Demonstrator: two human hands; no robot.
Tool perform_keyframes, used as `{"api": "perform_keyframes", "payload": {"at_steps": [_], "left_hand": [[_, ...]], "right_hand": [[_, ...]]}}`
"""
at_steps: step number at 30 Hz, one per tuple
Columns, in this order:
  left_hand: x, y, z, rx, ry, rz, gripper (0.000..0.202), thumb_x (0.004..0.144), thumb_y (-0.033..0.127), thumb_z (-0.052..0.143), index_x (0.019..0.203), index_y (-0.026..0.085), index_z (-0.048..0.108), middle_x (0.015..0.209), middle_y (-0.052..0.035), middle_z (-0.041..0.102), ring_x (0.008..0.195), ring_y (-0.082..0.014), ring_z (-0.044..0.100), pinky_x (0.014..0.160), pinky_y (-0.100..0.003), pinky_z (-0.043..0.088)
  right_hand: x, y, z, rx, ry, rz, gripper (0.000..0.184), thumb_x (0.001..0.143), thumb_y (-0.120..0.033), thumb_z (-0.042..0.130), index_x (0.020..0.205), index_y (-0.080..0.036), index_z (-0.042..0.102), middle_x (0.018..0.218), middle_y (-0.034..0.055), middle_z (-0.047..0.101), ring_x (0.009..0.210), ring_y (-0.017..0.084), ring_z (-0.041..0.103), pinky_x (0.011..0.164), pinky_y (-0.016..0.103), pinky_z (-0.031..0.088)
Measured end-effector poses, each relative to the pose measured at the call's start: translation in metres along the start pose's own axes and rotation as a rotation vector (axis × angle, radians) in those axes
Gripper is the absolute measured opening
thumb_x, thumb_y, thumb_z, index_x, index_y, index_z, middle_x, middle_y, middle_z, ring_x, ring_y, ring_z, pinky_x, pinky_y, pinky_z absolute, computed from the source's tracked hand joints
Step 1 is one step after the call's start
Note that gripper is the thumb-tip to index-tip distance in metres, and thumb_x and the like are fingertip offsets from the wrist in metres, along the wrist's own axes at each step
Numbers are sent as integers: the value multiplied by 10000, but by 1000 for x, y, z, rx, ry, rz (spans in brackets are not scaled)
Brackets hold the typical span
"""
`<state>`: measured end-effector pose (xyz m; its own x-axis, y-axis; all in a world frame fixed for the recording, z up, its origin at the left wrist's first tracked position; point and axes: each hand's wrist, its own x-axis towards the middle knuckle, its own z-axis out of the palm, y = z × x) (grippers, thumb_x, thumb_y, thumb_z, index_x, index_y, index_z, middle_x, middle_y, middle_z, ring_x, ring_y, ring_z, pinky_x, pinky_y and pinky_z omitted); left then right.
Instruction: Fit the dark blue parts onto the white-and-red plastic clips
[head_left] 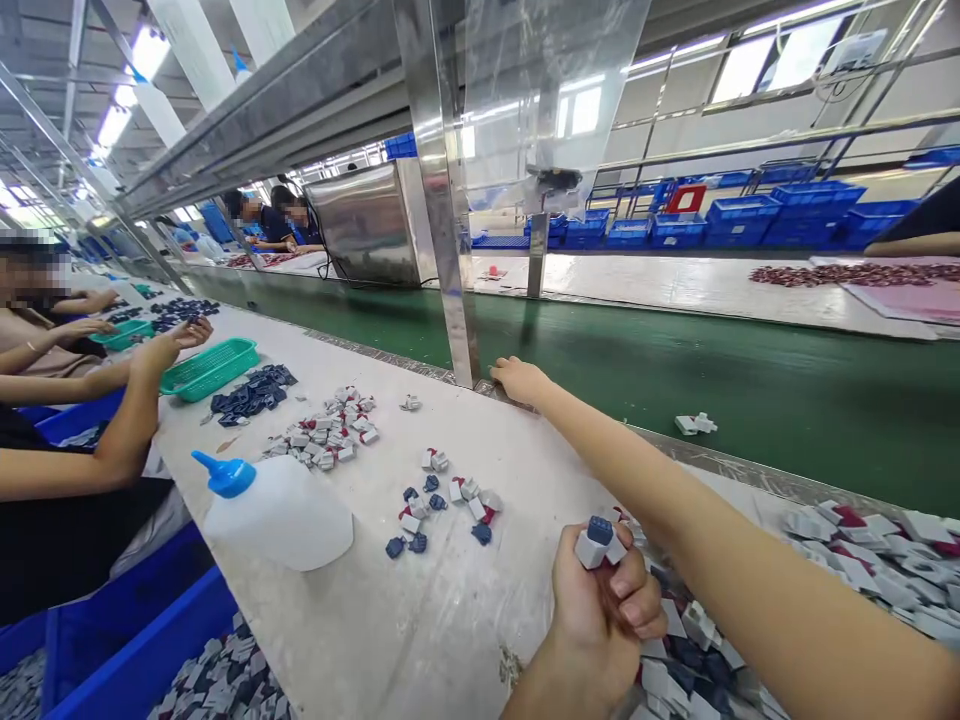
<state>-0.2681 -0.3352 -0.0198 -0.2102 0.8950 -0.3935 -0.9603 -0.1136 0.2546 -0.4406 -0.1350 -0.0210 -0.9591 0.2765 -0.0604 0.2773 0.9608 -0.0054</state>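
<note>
My left hand (pixel 592 610) is closed around a small plastic piece (pixel 596 540) with white, dark blue and red parts, its blue tip pointing up. My right hand (pixel 517 380) is stretched forward to the belt's near edge, beside the foot of a metal post (pixel 450 250). Its fingers are curled, and anything within them is hidden. Loose white-and-red pieces (pixel 472 495) and dark blue pieces (pixel 417 543) lie on the white table (pixel 420 640) left of my left hand. One white piece (pixel 696 424) rests on the green conveyor belt (pixel 615 370).
A white bottle with blue spout (pixel 285 510) lies on the table. Heaps of white-and-red parts (pixel 862 550) sit at right, another heap (pixel 330 430) farther left. A teal basket (pixel 214 370) and co-workers' arms (pixel 142 390) are at left. Below is a blue bin (pixel 142 650).
</note>
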Motion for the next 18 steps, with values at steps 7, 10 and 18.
{"api": "perform_keyframes", "payload": {"at_steps": [7, 10, 18], "left_hand": [[0, 0, 3, -90, 76, 21, 141, 658, 288, 515, 655, 149, 530, 384, 81, 302, 321, -43, 214, 376, -180, 98], [-2, -1, 3, -100, 77, 29, 163, 711, 272, 468, 652, 139, 541, 394, 74, 296, 319, -42, 234, 372, -172, 112], [-3, -1, 5, -103, 90, 63, 343, 840, 246, 330, 630, 117, 569, 395, 55, 292, 300, -47, 260, 353, -163, 146]], "right_hand": [[-49, 62, 6, -143, -28, 60, 287, 962, -321, 571, 1179, -133, 565, 1183, 99, 544, 1053, 221, 552, 895, 418, 499], [-93, 110, 11, -185, -74, 138, 275, 954, -323, 580, 1150, -130, 572, 1158, 91, 551, 1047, 221, 550, 896, 422, 490], [-200, 190, 32, -133, -139, 362, 268, 981, -367, 528, 1085, -123, 571, 1023, 67, 570, 840, 157, 573, 766, 334, 512]]}}
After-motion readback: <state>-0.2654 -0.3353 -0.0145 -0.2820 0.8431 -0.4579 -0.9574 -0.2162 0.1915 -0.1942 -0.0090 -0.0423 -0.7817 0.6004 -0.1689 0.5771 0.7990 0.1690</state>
